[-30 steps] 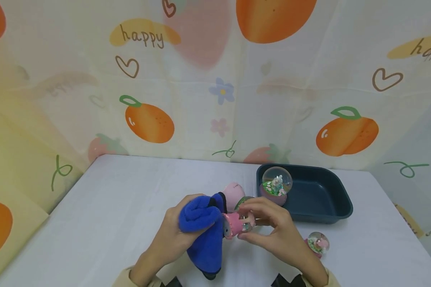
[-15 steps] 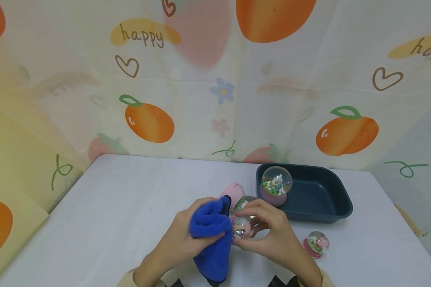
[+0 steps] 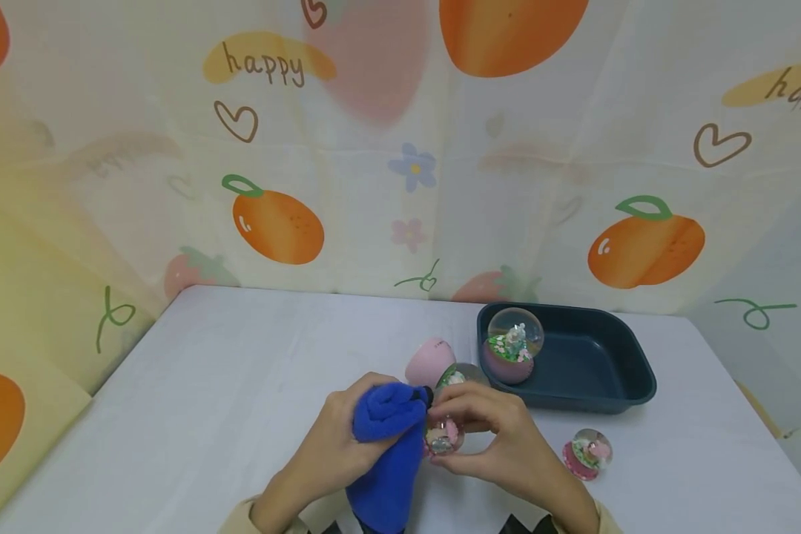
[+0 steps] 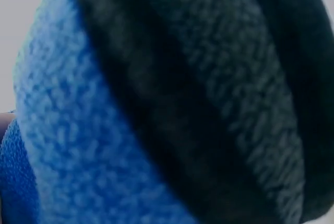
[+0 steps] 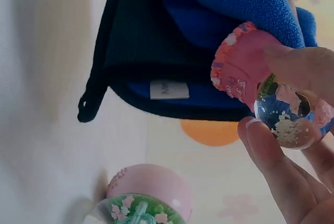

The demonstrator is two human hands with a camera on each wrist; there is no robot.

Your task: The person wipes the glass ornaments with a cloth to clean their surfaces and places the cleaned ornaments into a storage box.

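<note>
My left hand [image 3: 334, 445] grips a folded blue cloth [image 3: 389, 482] with dark edging, which fills most of the left wrist view. My right hand [image 3: 503, 437] pinches a small snow globe [image 3: 444, 436] by its clear dome, between thumb and fingers. In the right wrist view, the globe's pink base [image 5: 248, 62], with a flowery rim, is tucked against the blue cloth. The head view shows that base mostly hidden behind the cloth. Just beyond my hands, a larger snow globe [image 3: 430, 362] with a pink base lies on its side, partly covered by the right fingers.
A dark blue tray [image 3: 594, 363] stands at the back right, holding a large snow globe [image 3: 511, 347] at its left end. Another small snow globe [image 3: 587, 454] with a pink base is on the white table [image 3: 240, 356], right of my right forearm.
The cloth has moved right and now covers most of the small globe's base. The globe has turned in my right hand's grip. Tray and other globes stay put.
</note>
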